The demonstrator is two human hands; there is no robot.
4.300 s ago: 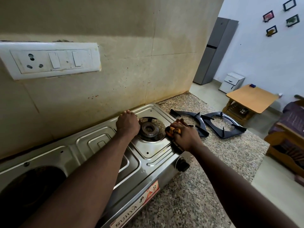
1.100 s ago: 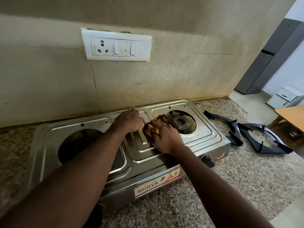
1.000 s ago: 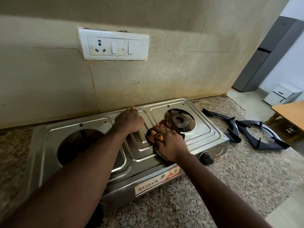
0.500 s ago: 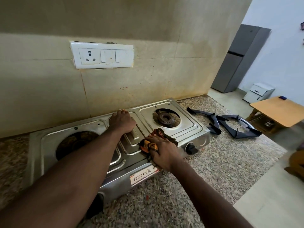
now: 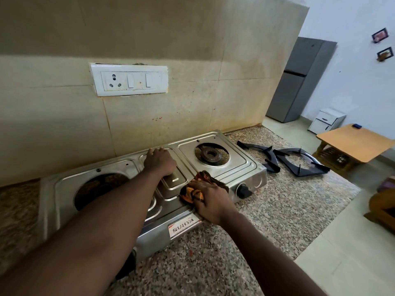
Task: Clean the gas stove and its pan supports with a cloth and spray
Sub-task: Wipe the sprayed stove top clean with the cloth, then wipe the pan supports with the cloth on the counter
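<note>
Readable text: one item only. "SURYA" in dark capitals on a white label [image 5: 183,224] with a red border. The label is fixed to the front face of the gas stove [image 5: 158,238], toward the countertop's [image 5: 277,210] front edge. Smaller print beside the word is illegible.

Head view looks down, close, over the stove [image 5: 215,174].

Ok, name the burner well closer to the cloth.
The right well, its burner head showing, just beyond the cloth; the left well sits much farther off.
</note>
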